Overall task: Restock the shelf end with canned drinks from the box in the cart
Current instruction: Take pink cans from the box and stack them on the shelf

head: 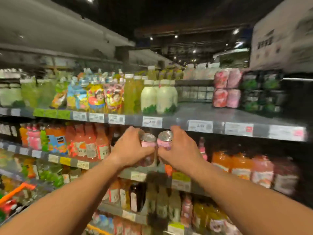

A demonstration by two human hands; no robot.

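Two pink cans, one (147, 143) clasped by left hand (131, 150) fingers, one (164, 141) by the right hand (179, 150), should be kept upright and lifted onto the bare shelf (194, 112) beside the stacked pink cans (227, 88).

Grey shelf (194, 114) under stacked pink cans (227, 88)

- Shiny bare-metal tops on two pink cans (148, 139) (165, 136), labels glossy.
- Matt grey metal shelf (194, 112).
- Paper price tags (200, 126).
- Glossy translucent plastic bottles (148, 97).
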